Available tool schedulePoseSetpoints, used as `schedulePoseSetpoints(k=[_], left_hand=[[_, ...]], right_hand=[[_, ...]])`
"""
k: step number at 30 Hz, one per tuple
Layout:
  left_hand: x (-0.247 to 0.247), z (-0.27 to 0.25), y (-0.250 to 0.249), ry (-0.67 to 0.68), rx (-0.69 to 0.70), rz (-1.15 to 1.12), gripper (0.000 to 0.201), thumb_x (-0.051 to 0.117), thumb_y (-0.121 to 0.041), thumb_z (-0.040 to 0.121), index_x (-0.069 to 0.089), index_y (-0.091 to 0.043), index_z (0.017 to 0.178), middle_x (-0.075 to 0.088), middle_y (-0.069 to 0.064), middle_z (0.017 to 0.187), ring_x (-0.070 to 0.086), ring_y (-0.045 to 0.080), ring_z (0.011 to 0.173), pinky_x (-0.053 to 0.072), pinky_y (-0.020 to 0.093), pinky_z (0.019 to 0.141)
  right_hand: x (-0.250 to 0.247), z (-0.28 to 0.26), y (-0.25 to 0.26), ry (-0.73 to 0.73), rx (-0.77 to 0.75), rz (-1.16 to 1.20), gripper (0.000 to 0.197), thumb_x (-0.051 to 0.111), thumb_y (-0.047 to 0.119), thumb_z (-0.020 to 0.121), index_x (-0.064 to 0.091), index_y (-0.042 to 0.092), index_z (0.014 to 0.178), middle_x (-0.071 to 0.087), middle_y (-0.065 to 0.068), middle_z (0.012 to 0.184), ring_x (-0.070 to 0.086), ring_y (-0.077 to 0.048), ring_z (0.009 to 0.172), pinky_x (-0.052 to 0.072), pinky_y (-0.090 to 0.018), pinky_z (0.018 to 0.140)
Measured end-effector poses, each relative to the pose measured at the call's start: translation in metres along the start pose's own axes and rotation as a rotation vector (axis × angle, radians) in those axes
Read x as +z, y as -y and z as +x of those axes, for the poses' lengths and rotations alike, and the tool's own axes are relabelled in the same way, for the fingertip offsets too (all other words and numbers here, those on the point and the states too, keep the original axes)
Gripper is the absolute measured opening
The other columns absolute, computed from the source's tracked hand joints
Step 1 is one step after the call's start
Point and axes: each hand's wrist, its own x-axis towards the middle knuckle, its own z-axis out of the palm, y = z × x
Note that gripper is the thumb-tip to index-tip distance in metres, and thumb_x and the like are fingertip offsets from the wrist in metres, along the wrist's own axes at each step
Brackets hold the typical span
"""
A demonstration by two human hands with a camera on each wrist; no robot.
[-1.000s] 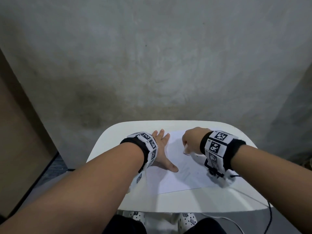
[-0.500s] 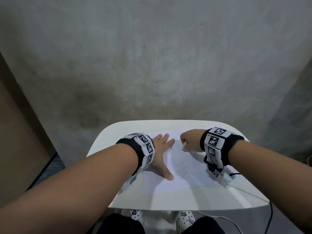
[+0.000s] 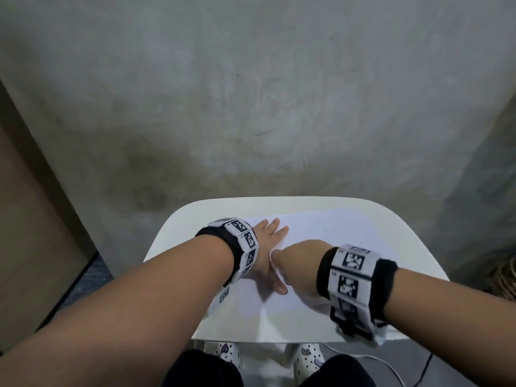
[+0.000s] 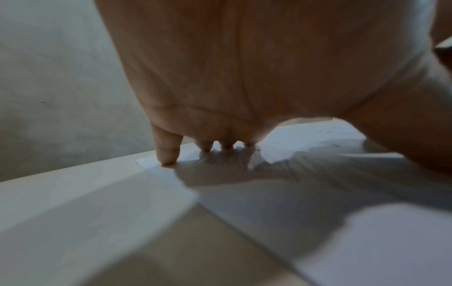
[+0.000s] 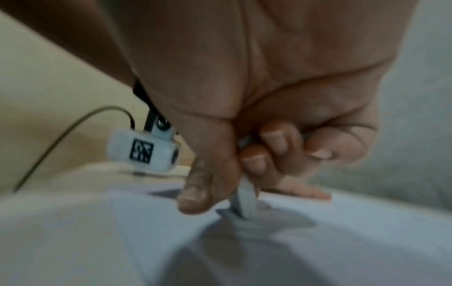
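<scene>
A white sheet of paper [image 3: 329,241] with faint marks lies on a small white table [image 3: 251,328]. My left hand [image 3: 268,247] lies flat on the sheet's left part, its straight fingers [image 4: 168,152] pressing the paper [image 4: 367,241] down. My right hand [image 3: 296,263] sits just right of the left thumb, fingers curled. In the right wrist view the right hand [image 5: 232,183] pinches a narrow pale grey tool [image 5: 246,201] whose tip touches the paper. I cannot tell whether the tool is an eraser or a pen.
A rough concrete wall [image 3: 251,107] stands right behind the table. A brown panel [image 3: 33,247] is at the left, and a wicker basket [image 3: 505,275] at the right edge. A thin cable [image 3: 418,370] trails on the floor, and spotted clogs [image 3: 307,356] are under the table.
My right hand with the tool has slid nearer and leftward across the paper, ending beside the left thumb. The left hand stays flat on the sheet.
</scene>
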Motion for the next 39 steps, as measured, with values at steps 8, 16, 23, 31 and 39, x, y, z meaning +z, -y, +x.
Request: schedulePoseSetpoints(k=[8, 16, 23, 31, 39], left_hand=[[0.001, -0.004, -0.001, -0.023, -0.001, 0.018, 0.134, 0.067, -0.076, 0.065, -0.022, -0.025, 0.151, -0.027, -0.001, 0.159, -0.019, 0.022, 0.148, 0.003, 0.053, 0.119], [0.000, -0.007, 0.002, 0.001, 0.002, 0.010, 0.132, 0.064, -0.078, 0.066, -0.024, -0.027, 0.150, -0.029, -0.004, 0.157, -0.021, 0.020, 0.147, 0.001, 0.055, 0.119], [-0.002, -0.011, 0.002, -0.007, 0.016, -0.011, 0.132, 0.066, -0.076, 0.066, -0.023, -0.027, 0.150, -0.028, -0.004, 0.158, -0.020, 0.018, 0.147, 0.001, 0.053, 0.118], [-0.003, -0.009, 0.002, 0.012, 0.010, -0.001, 0.134, 0.066, -0.077, 0.065, -0.025, -0.027, 0.150, -0.030, -0.004, 0.157, -0.021, 0.019, 0.147, 0.000, 0.055, 0.117], [0.000, -0.007, 0.004, 0.012, 0.015, -0.023, 0.136, 0.067, -0.078, 0.063, -0.025, -0.027, 0.149, -0.031, -0.004, 0.157, -0.023, 0.020, 0.146, -0.001, 0.054, 0.116]], right_hand=[[-0.010, -0.015, 0.006, 0.081, 0.002, -0.112, 0.032, 0.056, 0.013, 0.091, 0.047, 0.010, 0.122, 0.061, -0.008, 0.112, 0.059, -0.029, 0.106, 0.043, -0.032, 0.071], [-0.008, -0.017, -0.007, 0.066, 0.060, -0.066, 0.036, 0.059, 0.010, 0.089, 0.045, 0.012, 0.122, 0.060, -0.006, 0.119, 0.058, -0.025, 0.096, 0.049, -0.031, 0.082], [-0.014, -0.015, -0.008, 0.079, 0.081, -0.054, 0.019, 0.057, 0.016, 0.090, 0.049, 0.008, 0.106, 0.061, -0.002, 0.099, 0.059, -0.023, 0.093, 0.044, -0.029, 0.075], [-0.007, -0.016, -0.011, 0.047, 0.089, -0.072, 0.027, 0.059, 0.016, 0.089, 0.049, 0.010, 0.114, 0.062, -0.004, 0.105, 0.059, -0.023, 0.089, 0.043, -0.027, 0.068], [-0.006, -0.016, -0.015, 0.036, 0.080, -0.026, 0.022, 0.056, 0.016, 0.091, 0.050, 0.008, 0.110, 0.063, -0.002, 0.097, 0.050, -0.020, 0.077, 0.040, -0.027, 0.064]])
